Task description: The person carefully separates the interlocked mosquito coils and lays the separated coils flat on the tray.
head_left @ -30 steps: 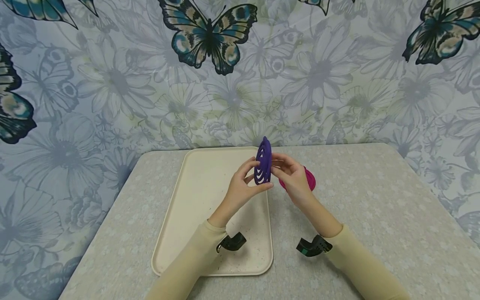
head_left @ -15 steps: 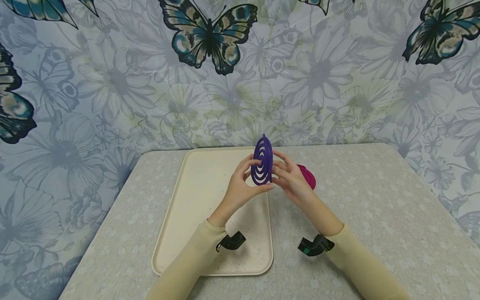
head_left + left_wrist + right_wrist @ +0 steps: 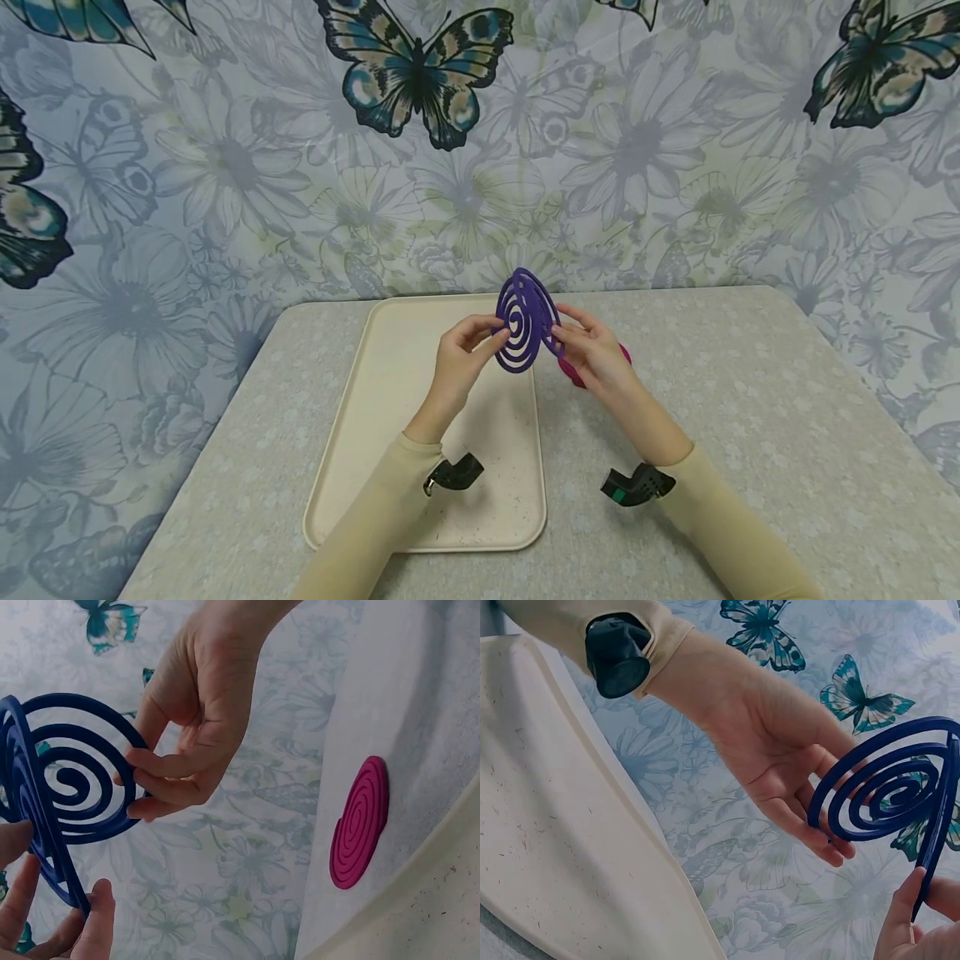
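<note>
A purple piece made of two flat spiral coils (image 3: 534,321), joined along one edge, is held up above the tray's far right side. Its two coils stand apart in a narrow V. My left hand (image 3: 456,358) pinches the left coil between thumb and fingers, while my right hand (image 3: 606,367) grips the outer rim of the right coil. In the left wrist view the piece looks dark blue, and the fingertips of the right hand (image 3: 199,727) curl over its edge. Behind the right hand, a pink spiral disc (image 3: 360,823) lies on the table, partly hidden in the head view.
A cream tray (image 3: 420,433) with a raised rim lies left of centre, with small dark specks on its surface. The table (image 3: 780,417) has a pale patterned cover. A wall hanging with butterflies (image 3: 420,75) stands right behind the table's far edge.
The purple piece has turned from nearly edge-on, and its two coils have spread apart. My left hand has moved a little left and re-gripped its coil; the right hand now holds the other coil's rim.
</note>
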Tool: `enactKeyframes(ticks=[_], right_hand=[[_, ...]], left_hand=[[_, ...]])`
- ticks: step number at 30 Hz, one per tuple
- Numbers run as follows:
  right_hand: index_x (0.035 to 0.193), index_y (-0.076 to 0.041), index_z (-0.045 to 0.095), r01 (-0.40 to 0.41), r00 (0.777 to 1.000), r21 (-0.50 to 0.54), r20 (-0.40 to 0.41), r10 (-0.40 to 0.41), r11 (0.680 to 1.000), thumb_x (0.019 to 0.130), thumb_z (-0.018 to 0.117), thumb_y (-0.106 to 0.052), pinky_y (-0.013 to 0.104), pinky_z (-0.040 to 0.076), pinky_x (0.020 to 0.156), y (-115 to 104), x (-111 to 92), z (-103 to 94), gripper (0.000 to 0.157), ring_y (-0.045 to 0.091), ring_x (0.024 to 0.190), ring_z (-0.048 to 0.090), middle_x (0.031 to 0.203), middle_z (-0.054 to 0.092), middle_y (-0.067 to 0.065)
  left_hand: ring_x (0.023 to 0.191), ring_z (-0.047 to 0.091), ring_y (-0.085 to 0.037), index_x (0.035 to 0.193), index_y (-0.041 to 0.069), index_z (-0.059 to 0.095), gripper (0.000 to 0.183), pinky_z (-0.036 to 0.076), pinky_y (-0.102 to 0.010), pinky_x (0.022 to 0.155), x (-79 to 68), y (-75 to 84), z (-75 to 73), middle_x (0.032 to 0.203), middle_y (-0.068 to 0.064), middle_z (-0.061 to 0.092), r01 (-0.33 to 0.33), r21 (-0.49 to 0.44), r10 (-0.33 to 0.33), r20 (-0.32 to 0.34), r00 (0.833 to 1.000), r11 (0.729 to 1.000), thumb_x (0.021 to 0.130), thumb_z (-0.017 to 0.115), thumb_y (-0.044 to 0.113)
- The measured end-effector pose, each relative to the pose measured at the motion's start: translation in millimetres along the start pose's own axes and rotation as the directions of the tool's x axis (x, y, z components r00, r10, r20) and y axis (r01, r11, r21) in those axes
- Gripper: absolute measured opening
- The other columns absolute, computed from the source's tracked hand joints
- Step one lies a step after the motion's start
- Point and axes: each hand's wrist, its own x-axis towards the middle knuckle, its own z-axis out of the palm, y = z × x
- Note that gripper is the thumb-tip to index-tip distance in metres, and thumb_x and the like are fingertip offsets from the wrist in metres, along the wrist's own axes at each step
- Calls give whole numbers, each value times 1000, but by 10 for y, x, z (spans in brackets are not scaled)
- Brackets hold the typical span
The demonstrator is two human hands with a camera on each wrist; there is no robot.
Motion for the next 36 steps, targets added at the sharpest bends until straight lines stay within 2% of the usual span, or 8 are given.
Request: enactKeyframes(ticks=[2, 5, 10, 14, 17, 22, 30, 36], right_hand=[[113, -7, 54, -16, 1000, 34, -8, 16, 999, 94, 42, 13, 15, 53, 60, -10, 2, -3, 30, 7, 65, 64, 75, 71, 0], [111, -7, 56, -44, 999, 57, -21, 45, 997, 94, 41, 13, 15, 54, 60, -25, 2, -11, 30, 7, 66, 65, 73, 71, 0], [114, -6, 52, -81, 994, 55, -70, 84, 995, 95, 43, 10, 15, 54, 58, -61, 6, -28, 27, 7, 65, 65, 73, 70, 0], [110, -7, 55, -84, 992, 77, -85, 90, 993, 94, 46, 7, 16, 53, 57, -107, 15, -58, 23, 9, 65, 66, 74, 70, 1], [102, -9, 61, -57, 995, 110, -77, 66, 992, 94, 47, 8, 17, 54, 57, -154, 20, -89, 23, 10, 64, 67, 74, 70, 3], [102, -9, 62, 4, 997, 113, -73, 5, 994, 94, 48, 7, 18, 55, 57, -250, 17, -152, 23, 10, 65, 67, 77, 71, 3], [114, -9, 55, 84, 986, -12, -146, -84, 996, 91, 55, 7, 18, 57, 59, -342, 18, -198, 28, 8, 66, 67, 78, 69, -1], [112, -11, 58, 91, 981, -62, -165, -100, 994, 90, 57, 6, 19, 57, 59, -382, -3, -201, 28, 7, 66, 68, 78, 70, -1]], left_hand=[[93, 66, -10, 106, -8, 61, 22, 57, -22, 80, 23, -11, -12, 99, -3, 68, 22, -52, -24, -50, 998, 998, 86, 66, 1], [81, 66, -3, 105, -7, 59, 21, 57, -18, 71, 45, -24, -32, 91, 6, 65, 65, -139, -78, -87, 993, 988, 86, 65, -1], [80, 67, -3, 103, 0, 59, 18, 57, -17, 69, 64, -14, -64, 91, 6, 64, 96, -176, -119, -123, 985, 980, 86, 65, -1], [79, 67, -3, 103, 4, 59, 19, 57, -18, 71, 78, 4, -89, 93, 4, 63, 104, -200, -135, -149, 980, 974, 86, 65, -2], [77, 65, -3, 103, 3, 59, 19, 57, -18, 73, 96, 12, -119, 94, 3, 62, 105, -214, -142, -167, 976, 971, 86, 65, -2], [77, 63, -4, 102, 3, 59, 18, 56, -16, 73, 127, 33, -181, 91, 3, 62, 119, -234, -168, -204, 964, 965, 86, 65, -2], [76, 64, -4, 103, 4, 59, 17, 55, -14, 71, 141, 49, -248, 85, 5, 68, 128, -274, -192, -219, 957, 953, 87, 65, 0], [76, 66, -3, 116, -2, 57, 30, 55, -14, 71, 141, 57, -261, 83, 9, 70, 114, -251, -168, -203, 965, 961, 87, 65, 0]])
